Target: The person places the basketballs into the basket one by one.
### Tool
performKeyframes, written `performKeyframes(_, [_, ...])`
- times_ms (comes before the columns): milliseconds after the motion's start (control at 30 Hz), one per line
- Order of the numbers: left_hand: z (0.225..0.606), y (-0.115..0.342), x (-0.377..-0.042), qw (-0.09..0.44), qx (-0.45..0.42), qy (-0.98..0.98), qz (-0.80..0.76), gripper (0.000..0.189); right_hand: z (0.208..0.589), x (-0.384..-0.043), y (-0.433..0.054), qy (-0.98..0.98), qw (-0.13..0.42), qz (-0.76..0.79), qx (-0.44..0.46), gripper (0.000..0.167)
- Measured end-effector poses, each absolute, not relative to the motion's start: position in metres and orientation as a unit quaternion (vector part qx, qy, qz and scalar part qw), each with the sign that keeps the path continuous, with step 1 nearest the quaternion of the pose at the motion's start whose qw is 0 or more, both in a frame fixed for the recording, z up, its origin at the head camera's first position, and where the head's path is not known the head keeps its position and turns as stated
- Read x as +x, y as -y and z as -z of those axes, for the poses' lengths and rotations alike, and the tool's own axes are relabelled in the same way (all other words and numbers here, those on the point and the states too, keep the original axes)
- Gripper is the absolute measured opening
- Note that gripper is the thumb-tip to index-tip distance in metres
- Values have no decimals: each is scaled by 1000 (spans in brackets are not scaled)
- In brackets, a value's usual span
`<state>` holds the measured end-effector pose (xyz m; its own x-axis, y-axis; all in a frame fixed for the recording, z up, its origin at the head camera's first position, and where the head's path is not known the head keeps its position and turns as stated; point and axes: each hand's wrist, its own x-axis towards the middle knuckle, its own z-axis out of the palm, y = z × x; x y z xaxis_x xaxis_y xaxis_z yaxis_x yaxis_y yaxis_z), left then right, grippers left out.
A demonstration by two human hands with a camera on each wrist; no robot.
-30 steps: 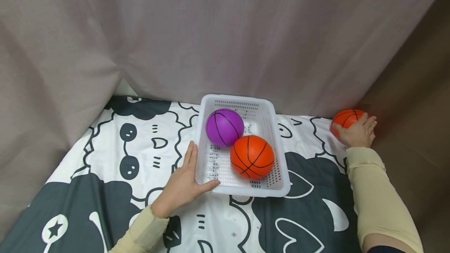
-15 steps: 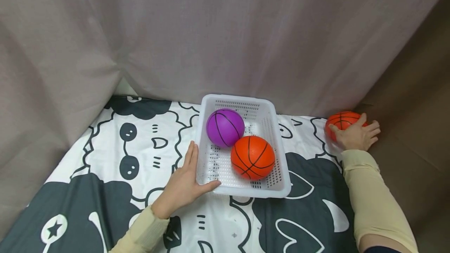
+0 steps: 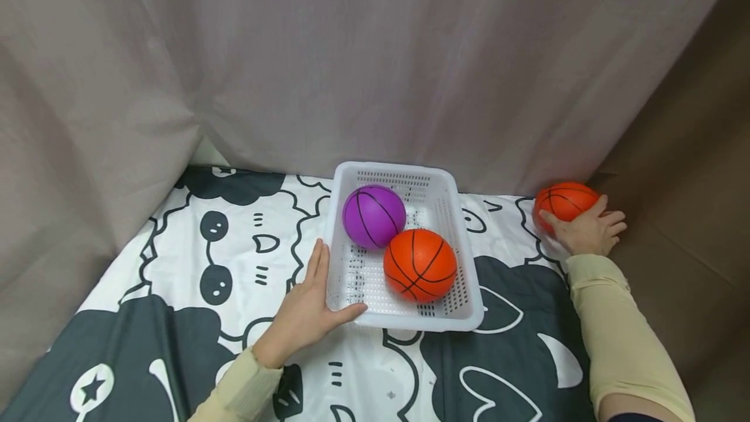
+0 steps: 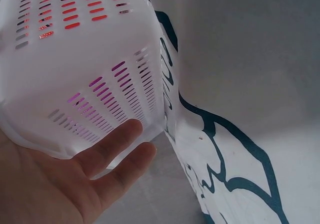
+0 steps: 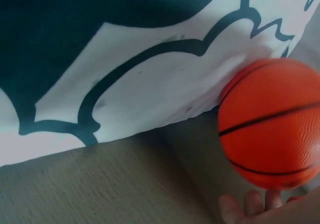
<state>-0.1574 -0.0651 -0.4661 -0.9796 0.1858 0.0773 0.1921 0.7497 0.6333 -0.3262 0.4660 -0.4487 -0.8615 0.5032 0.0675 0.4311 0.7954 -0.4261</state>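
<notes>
A white perforated plastic basket [image 3: 404, 324] holds a purple toy basketball [image 3: 374, 217] and an orange one [image 3: 420, 265], which lie against each other. My left hand [image 3: 308, 305] rests at the basket's near left corner, straight fingers along the outer side and thumb over the front rim. In the left wrist view, two fingers [image 4: 115, 149] lie against the slotted wall. Far to the right, my right hand [image 3: 588, 230] touches another orange toy basketball [image 3: 565, 204] from its near right side, fingers spread. The right wrist view has the fingertips [image 5: 254, 202] at that ball's lower edge.
A black-and-white cartoon-print cloth [image 3: 346, 370] covers the surface. Behind it hangs a grey-beige curtain [image 3: 375, 64], close to the basket's back rim and the right-hand ball. A brown drape [image 3: 691, 246] borders the right side.
The far-right orange basketball has rolled a little to the left, its black lines turning, and my right hand has shifted left with it. My left hand and the basket stay in place.
</notes>
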Motion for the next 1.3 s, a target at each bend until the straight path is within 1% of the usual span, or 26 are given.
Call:
performKeyframes(100, [466, 65, -157, 5, -98, 936, 339, 126, 449, -326, -464, 943, 101, -209, -238, 133])
performKeyframes(233, [466, 65, -157, 7, -98, 935, 340, 125, 448, -324, -459, 947, 87, -223, -213, 130])
performKeyframes(300, [465, 64, -157, 6, -100, 936, 336, 125, 448, -322, -456, 946, 77, -233, -211, 129])
performKeyframes(367, [465, 64, -158, 5, -102, 936, 337, 125, 449, -321, -454, 943, 79, -240, -218, 128])
performKeyframes(567, [465, 64, -159, 3, -103, 936, 338, 124, 457, -318, -452, 929, 104, -282, -216, 121])
performKeyframes(767, [464, 66, -157, 2, -101, 936, 338, 125, 467, -312, -452, 918, 156, -309, -194, 116])
performKeyframes(933, [464, 66, -156, 4, -103, 935, 340, 126, 464, -308, -448, 911, 192, -319, -181, 110])
performKeyframes(1067, [464, 66, -156, 5, -105, 935, 338, 127, 458, -304, -445, 900, 207, -345, -170, 105])
performKeyframes(1300, [463, 64, -156, 3, -104, 934, 342, 126, 452, -300, -441, 901, 211, -344, -161, 102])
